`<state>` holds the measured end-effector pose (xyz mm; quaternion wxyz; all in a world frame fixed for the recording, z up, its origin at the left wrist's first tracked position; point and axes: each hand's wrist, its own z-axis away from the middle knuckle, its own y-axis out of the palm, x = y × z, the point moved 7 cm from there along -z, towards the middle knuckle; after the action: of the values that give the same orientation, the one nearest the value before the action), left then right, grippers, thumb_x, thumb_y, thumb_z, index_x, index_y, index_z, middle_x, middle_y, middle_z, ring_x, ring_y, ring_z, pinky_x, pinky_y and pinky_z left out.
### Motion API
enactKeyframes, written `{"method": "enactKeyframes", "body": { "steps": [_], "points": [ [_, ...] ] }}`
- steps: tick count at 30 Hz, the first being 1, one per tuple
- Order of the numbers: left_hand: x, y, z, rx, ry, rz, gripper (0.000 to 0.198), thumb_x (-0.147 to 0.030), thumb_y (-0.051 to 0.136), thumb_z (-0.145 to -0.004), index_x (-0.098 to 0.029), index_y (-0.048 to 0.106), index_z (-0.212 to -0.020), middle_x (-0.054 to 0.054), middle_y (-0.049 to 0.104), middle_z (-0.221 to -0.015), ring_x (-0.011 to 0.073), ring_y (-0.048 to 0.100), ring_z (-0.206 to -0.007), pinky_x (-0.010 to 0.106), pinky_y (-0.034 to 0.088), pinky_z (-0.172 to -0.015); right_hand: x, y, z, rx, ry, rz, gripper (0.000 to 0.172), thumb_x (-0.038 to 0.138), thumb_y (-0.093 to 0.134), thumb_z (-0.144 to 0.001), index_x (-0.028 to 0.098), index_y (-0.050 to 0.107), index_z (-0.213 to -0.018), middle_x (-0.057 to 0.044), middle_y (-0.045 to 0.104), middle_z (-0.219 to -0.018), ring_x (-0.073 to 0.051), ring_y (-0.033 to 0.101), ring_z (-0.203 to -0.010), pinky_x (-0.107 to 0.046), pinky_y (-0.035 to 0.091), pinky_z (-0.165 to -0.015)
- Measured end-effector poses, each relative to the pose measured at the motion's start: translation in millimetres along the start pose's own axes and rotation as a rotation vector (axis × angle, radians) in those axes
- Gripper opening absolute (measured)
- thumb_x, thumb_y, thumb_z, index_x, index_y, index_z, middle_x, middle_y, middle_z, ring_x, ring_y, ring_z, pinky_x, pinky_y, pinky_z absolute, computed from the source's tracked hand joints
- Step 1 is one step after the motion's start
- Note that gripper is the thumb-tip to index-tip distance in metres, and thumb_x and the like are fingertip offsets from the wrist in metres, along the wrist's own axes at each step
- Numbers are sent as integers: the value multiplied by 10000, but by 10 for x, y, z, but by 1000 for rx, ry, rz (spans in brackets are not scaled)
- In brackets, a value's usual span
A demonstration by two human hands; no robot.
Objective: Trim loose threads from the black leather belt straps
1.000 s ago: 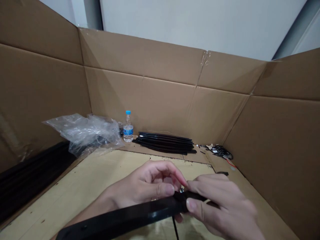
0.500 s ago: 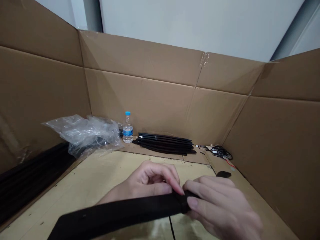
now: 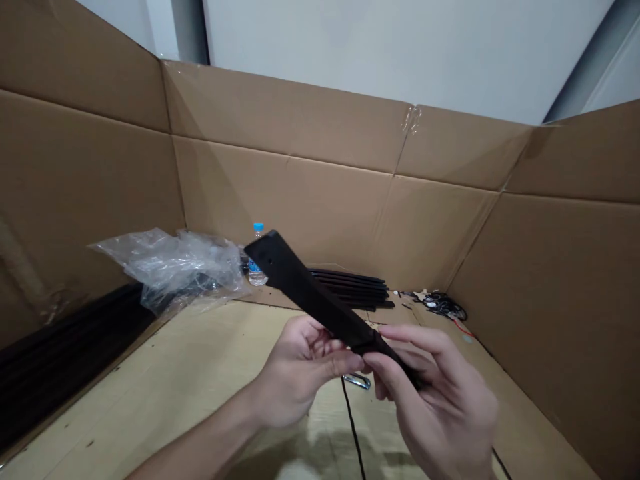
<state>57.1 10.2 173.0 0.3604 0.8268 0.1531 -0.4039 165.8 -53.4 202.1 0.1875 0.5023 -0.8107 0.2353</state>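
A long black machete-shaped piece (image 3: 315,293) is raised in front of me, its wide slanted end with a small hole pointing up and left. My left hand (image 3: 300,370) grips it from below, with the thumb just under the raised band near its middle. Around the narrower lower part, my right hand (image 3: 445,393) is closed, thumb and forefinger pinching near that band. A small shiny metal piece (image 3: 357,381) shows beneath the hands on the pale tabletop (image 3: 190,373). A black cord (image 3: 353,427) runs down from beside it; where its upper end goes is hidden.
At the back lie several long black strips (image 3: 350,288), with a water bottle (image 3: 259,275) partly hidden behind the raised piece. Clear plastic bags (image 3: 175,263) cover dark lengths (image 3: 75,353) on the left. Tangled black cords (image 3: 443,305) lie back right. Cardboard walls (image 3: 300,200) enclose the table.
The black piece has swung from nearly level, pointing left, to tilted up and away. My left hand has turned, its thumb now along the near side; my right hand has rotated with it.
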Motion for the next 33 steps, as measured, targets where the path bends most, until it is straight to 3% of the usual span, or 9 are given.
{"method": "enactKeyframes", "body": {
  "steps": [6, 11, 14, 18, 21, 25, 33],
  "points": [
    [-8, -11, -5, -68, -4, -87, 116, -175, 715, -780, -120, 626, -832, 25, 659, -705, 140, 641, -606, 266, 539, -584, -175, 98, 19, 4, 262, -138, 186, 240, 628, -875, 246, 602, -1059, 45, 638, -526, -90, 532, -376, -175, 441, -359],
    [-10, -2, -7, -100, -13, -72, 186, -233, 687, -807, -149, 522, -816, -27, 592, -632, 131, 619, -496, 267, 518, -510, -243, 188, 15, 44, 405, -254, 200, 316, 567, -910, 237, 580, -1093, 34, 617, -530, -88, 515, -378, -166, 413, -346],
    [20, -78, -13, -135, -18, -106, 236, -283, 691, -802, -157, 496, -846, -29, 583, -637, 131, 606, -492, 268, 502, -504, -289, 221, 19, 91, 431, -246, 280, 338, 540, -923, 248, 548, -1187, 29, 620, -553, -98, 522, -407, -180, 422, -372],
    [19, -268, -27, -271, 8, -186, 297, -300, 751, -742, -126, 537, -851, -9, 609, -678, 95, 574, -598, 218, 473, -588, -370, 264, 34, 189, 459, -207, 348, 325, 556, -910, 259, 501, -1248, 6, 677, -630, -121, 570, -479, -218, 470, -452],
    [31, -338, -59, -286, 2, -230, 298, -319, 758, -729, -119, 557, -821, -7, 617, -673, 88, 557, -610, 211, 455, -606, -411, 281, 26, 230, 453, -148, 382, 286, 574, -890, 265, 480, -1260, 36, 653, -571, -123, 559, -475, -225, 478, -485],
    [72, -380, -98, -279, -10, -255, 275, -315, 750, -731, -128, 555, -780, -20, 611, -623, 82, 547, -582, 198, 431, -587, -482, 296, 7, 223, 447, -85, 375, 250, 577, -860, 277, 485, -1223, 47, 639, -599, -108, 515, -460, -204, 438, -451],
    [55, -467, -82, -446, 41, -442, 291, -341, 747, -685, -130, 550, -712, -42, 557, -619, 52, 468, -533, 161, 375, -524, -641, 356, 3, 218, 465, -13, 373, 214, 584, -794, 271, 483, -1148, 92, 500, -533, -96, 389, -448, -190, 358, -428]
  ]
}}
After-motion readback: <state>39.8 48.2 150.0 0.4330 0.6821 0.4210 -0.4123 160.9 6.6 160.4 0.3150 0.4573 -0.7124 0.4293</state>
